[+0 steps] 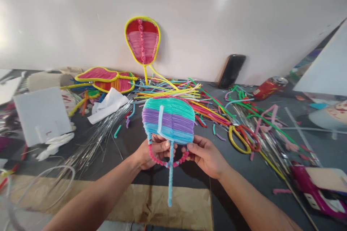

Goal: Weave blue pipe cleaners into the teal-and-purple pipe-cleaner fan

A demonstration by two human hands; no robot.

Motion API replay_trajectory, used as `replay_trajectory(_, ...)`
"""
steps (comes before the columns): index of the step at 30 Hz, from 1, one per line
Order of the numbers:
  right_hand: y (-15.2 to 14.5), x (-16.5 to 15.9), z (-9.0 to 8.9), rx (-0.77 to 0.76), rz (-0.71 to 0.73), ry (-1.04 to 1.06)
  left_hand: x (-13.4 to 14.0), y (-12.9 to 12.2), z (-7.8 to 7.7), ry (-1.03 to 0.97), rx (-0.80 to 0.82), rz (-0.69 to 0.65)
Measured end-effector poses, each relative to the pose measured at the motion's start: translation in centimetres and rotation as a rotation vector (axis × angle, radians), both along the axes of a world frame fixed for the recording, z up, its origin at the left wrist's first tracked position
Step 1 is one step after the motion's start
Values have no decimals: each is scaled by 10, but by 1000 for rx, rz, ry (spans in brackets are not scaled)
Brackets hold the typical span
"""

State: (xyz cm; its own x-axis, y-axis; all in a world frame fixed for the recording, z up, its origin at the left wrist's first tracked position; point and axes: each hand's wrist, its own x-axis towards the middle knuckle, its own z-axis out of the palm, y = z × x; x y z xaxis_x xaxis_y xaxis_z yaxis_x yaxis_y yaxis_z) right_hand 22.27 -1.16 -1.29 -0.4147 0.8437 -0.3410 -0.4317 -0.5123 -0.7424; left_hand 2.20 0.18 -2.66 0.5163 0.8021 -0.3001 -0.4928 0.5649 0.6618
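The striped fan-shaped piece (180, 119) is held upright above the middle of the bench (189, 178), a broad rounded panel banded green at the top, purple across the middle and light blue below, its fuzzy strands laid side by side. A pale blue strip (160, 119) stands against its front, a twisted blue stem (170, 177) hangs from its lower edge, and a knobbly red-pink loop (157, 161) curves beneath. The grip of the left hand (153, 151) is closed at the lower left, thumb in front near the stem; that of the right hand (207, 155) pinches the lower right corner between thumb and fingers. The panel hides part of a heap of coloured pipe cleaners (173, 90) behind it. Beyond stands a yellow-rimmed pink panel (150, 39), with a yellow-edged winged shape (100, 75) to its left. Thin, shiny silver strands (94, 140) spread at left near crumpled white paper (108, 106) and a flat white card (42, 112). On the right lie scissors (242, 138) with yellow and red handles, a red metal can (271, 87) on its side, a leaning dark phone (232, 71) and a glossy magenta tool (309, 187). Creased brown paper (189, 205) covers the near edge.
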Motion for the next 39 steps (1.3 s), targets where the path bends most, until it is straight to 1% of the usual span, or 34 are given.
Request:
replay_trajectory(9, -1, -1, 1, -3, 3, 14, 2, -1, 0, -23, -41, -15)
replay_trajectory(16, -1, 0, 0, 27, 3, -33, 1, 0, -3, -8, -68, -13)
replay_trajectory(21, -2, -1, -1, 44, 29, -41, 2, -3, 3, -77, -64, -41)
replay_trajectory(26, -2, -2, -3, 56, 30, -52, 3, -4, 6, -75, -32, -51)
replay_trajectory(32, -3, -2, -1, 46, 30, -56, 3, -3, -2, -119, -4, -46)
replay_trajectory(36, -3, -2, -1, 40, 31, -44, -1, -4, -9, -140, -28, -89)
replay_trajectory(39, -3, -2, -1, 40, 31, -35, -2, -5, -9, -127, -44, -113)
